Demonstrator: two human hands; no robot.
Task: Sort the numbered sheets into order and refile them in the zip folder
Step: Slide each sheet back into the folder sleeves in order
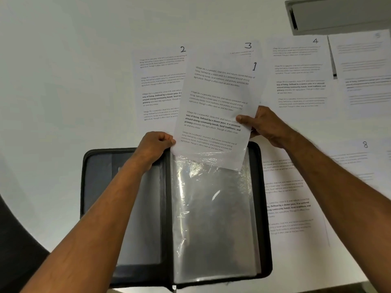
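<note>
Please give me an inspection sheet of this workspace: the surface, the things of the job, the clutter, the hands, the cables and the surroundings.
Surface: white table, curved near edge at lower left.
Job's things: black zip folder lies open, clear sleeves on its right half. Sheet 1 held tilted, its lower end just entering the top sleeve. Sheet 2, sheet 3, sheet 4 and sheet 8 lie flat on the table; more sheets beside them, numbers unreadable.
Clutter: nothing seen.
Hands: left hand pinches the sleeve's top edge beside sheet 1; right hand pinches sheet 1's right edge.
Cables: nothing seen.
Surroundings: grey device at top right; dark floor at lower left.
</note>
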